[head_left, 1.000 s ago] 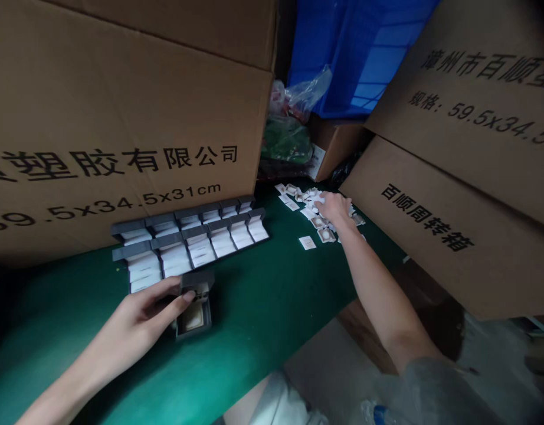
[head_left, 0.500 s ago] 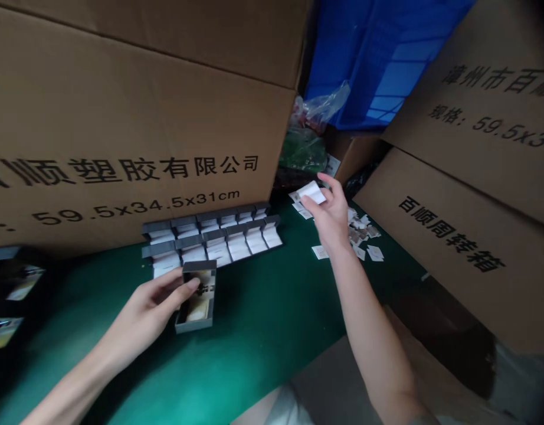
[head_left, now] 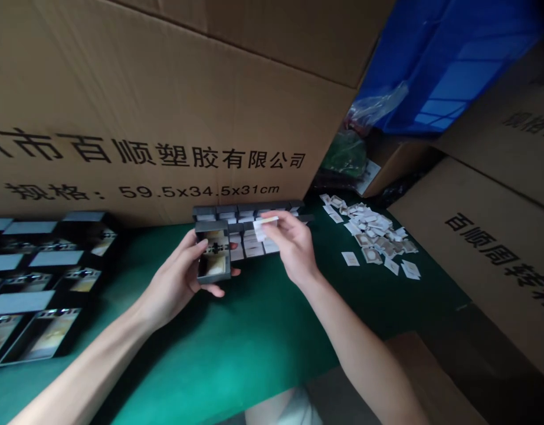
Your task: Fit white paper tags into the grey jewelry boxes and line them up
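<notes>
My left hand grips a small open grey gift box lifted off the green table; a beige pad shows inside it. My right hand pinches a small white card just right of the box. Behind both hands lie rows of open grey boxes with white inserts against a large cardboard carton.
A loose pile of white cards lies on the table to the right. Open dark boxes with gold contents sit at the left. More cartons stand right, a blue crate behind.
My right hand brought a white card from the pile over to the box. My left hand lifted the box off the table. The view shifted left.
</notes>
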A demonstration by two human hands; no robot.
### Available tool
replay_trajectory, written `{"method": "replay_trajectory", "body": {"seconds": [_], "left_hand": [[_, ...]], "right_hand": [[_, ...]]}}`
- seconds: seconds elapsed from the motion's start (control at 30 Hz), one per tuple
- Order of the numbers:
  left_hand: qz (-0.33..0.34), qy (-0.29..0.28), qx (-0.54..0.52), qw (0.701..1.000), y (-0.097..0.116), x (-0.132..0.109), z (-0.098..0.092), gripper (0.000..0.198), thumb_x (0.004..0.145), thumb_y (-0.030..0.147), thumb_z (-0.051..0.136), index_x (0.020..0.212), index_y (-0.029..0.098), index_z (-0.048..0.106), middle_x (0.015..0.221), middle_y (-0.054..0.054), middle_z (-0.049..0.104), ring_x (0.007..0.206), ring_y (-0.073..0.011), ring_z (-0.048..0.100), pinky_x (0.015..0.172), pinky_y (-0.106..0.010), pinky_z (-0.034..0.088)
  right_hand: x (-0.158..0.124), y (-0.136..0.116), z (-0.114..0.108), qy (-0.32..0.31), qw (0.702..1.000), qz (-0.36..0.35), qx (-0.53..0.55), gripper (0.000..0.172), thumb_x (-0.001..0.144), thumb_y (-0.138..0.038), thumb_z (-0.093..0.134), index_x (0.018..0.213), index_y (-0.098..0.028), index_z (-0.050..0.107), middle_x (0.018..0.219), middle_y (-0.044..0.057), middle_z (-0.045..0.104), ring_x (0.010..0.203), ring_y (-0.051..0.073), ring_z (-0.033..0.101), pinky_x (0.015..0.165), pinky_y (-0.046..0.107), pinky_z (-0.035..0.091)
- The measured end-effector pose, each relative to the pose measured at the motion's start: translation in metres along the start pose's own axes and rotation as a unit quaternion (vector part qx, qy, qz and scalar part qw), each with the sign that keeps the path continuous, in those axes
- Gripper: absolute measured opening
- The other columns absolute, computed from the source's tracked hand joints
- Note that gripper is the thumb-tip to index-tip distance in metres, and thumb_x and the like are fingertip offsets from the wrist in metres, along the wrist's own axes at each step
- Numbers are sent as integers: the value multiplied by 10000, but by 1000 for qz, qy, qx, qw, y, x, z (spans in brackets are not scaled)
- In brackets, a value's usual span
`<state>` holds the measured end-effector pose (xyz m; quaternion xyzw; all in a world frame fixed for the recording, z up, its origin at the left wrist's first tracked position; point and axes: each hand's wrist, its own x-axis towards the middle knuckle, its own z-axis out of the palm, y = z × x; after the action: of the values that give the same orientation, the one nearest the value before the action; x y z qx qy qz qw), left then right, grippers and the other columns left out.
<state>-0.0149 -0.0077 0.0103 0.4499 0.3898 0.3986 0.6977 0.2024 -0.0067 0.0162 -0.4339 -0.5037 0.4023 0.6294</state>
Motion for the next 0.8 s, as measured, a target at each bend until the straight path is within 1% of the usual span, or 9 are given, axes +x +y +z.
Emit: {"method": "replay_trajectory", "body": {"seconds": [0.1,0.17,0.3,0.37,0.43,0.53,0.6,0.67,0.8], "left_hand": [[8,-17,-28,999,2,-1,-3,488,862,421,660,1320,316,525,1218,-69,734,886,-311,788,523,-324,641],[16,-19,-34,999,3,-1,-4,511,812,344,675,1304,307,541,1193,-66,735,897,-313,779,559,-338,651],[29,-34,-36,998,1,-1,-5,551,770,254,688,1306,311,573,1190,-49,723,928,-296,759,622,-355,662],[31,-42,-30,998,-1,-2,-5,564,768,245,714,1310,324,578,1219,-36,709,952,-286,753,658,-358,668],[34,-45,-15,998,-2,-2,-6,579,768,258,750,1315,327,574,1248,-39,694,987,-292,746,685,-360,672],[45,-55,16,997,-5,-2,-6,578,792,263,779,1325,326,565,1240,-47,680,1020,-281,724,710,-347,673],[57,-69,37,995,-7,-1,-6,558,818,261,782,1327,328,564,1206,-42,675,1015,-259,706,717,-330,669],[71,-74,59,993,-9,-1,-6,538,839,271,783,1327,320,563,1198,-44,669,1011,-243,688,720,-316,662],[97,-71,100,988,-11,0,-5,541,858,303,791,1340,298,545,1194,-54,660,950,-205,657,718,-295,650]], "right_hand": [[-3,1,0,-31,999,16,28,236,801,-401,817,937,-235,720,942,26,782,888,191,750,807,321,635],[-5,1,2,-52,998,22,40,269,796,-426,835,931,-235,704,912,21,781,850,183,751,789,320,638],[-9,1,11,-73,997,17,24,305,777,-482,853,879,-240,698,894,11,769,832,178,737,768,324,636],[-12,0,16,-70,997,-10,5,280,775,-482,855,844,-242,728,887,11,752,819,175,715,726,312,617],[-17,0,20,-55,997,-56,-21,227,789,-454,855,820,-248,766,873,14,722,782,164,677,671,298,581],[-25,0,25,-37,992,-103,-57,160,823,-423,846,828,-268,804,856,16,695,729,152,628,622,297,542],[-29,1,26,-45,990,-113,-72,147,855,-424,822,864,-277,812,864,20,709,744,159,641,632,303,552],[-31,4,27,-62,987,-123,-87,139,894,-416,785,908,-281,813,895,26,735,793,170,674,675,309,580],[-32,11,26,-98,972,-154,-145,116,953,-315,712,1018,-284,804,958,29,770,820,170,703,736,314,608]]}}
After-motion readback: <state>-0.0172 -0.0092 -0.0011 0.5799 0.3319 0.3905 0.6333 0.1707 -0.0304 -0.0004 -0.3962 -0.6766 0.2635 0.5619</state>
